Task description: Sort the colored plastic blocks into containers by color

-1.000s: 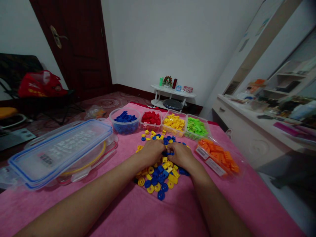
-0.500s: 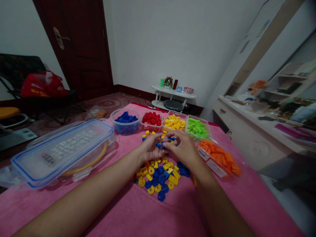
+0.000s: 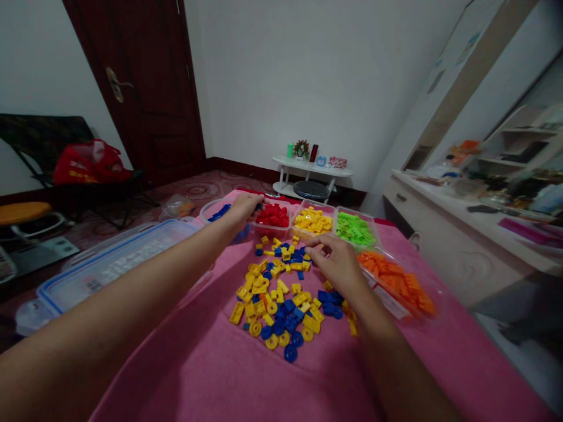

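A loose pile of blue and yellow plastic pieces lies on the pink cloth. My left hand reaches out over the round bowl of blue pieces, fingers curled, with a bit of blue showing at the fingertips. My right hand hovers at the pile's far right edge, thumb and fingers drawn together just above the pieces. Whether it holds one is hidden. Beyond the pile stand tubs of red pieces, yellow pieces and green pieces.
A tray of orange pieces lies right of my right hand. A clear lidded box with blue clips sits at the left. A white cabinet runs along the right; a small white side table stands behind.
Both hands rose from the pile holding blue pieces together. Then my left hand moved away left to the blue bowl, while my right hand stayed over the pile.
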A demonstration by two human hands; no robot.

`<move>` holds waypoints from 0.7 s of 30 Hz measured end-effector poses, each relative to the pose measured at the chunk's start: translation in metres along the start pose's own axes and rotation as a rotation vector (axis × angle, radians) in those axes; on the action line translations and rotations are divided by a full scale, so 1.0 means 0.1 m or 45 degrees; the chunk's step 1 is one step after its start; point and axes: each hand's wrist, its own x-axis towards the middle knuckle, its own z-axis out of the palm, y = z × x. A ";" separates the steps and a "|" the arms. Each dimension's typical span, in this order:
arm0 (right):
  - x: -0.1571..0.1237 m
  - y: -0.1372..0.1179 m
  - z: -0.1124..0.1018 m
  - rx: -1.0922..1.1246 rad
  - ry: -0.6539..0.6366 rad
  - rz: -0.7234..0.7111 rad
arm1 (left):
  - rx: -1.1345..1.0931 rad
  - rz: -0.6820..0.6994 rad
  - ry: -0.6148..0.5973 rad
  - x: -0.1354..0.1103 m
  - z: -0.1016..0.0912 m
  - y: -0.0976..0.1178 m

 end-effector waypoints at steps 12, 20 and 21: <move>-0.15 0.25 0.38 -0.535 -0.362 0.092 | 1.372 0.670 -0.153 -0.28 -0.01 -0.19; -0.18 0.29 0.45 -0.536 -0.323 0.073 | 1.829 0.523 -0.455 -0.97 0.49 -0.41; -0.17 0.31 0.45 -0.515 -0.309 0.075 | 1.826 0.520 -0.445 -0.97 0.51 -0.43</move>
